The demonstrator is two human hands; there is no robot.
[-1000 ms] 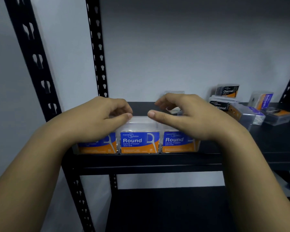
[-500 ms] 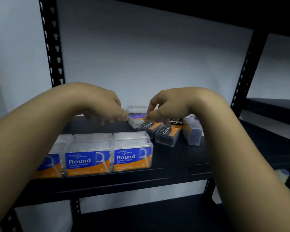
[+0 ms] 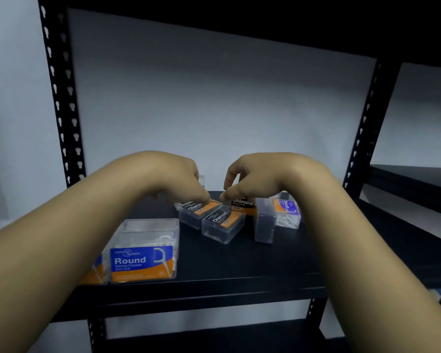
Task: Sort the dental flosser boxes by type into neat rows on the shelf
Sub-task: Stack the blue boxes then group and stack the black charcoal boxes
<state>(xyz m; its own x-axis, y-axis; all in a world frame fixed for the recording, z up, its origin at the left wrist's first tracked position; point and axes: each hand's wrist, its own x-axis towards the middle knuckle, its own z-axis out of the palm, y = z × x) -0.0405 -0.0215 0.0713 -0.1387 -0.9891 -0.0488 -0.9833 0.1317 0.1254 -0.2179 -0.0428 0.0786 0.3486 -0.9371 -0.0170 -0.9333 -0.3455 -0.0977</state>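
Two hands over the loose Charcoal boxes (image 3: 223, 223) mid-shelf, right of the Round row (image 3: 142, 262). Left hand (image 3: 175, 179) fingertips on one lid; right hand (image 3: 259, 178) curled, grip unclear. Risk: a nudge skews neighbours or tips the upright clear box (image 3: 264, 225).

Black shelf (image 3: 239, 271) under flosser boxes (image 3: 143, 261)

A black shelf (image 3: 239, 263) is seen before a pale grey wall (image 3: 214, 110). Clear Round boxes (image 3: 143, 261) are labelled in blue and orange with white lettering. Charcoal boxes (image 3: 220, 220) are labelled in black and orange. A Smooth box (image 3: 287, 207) is labelled in purple and orange.
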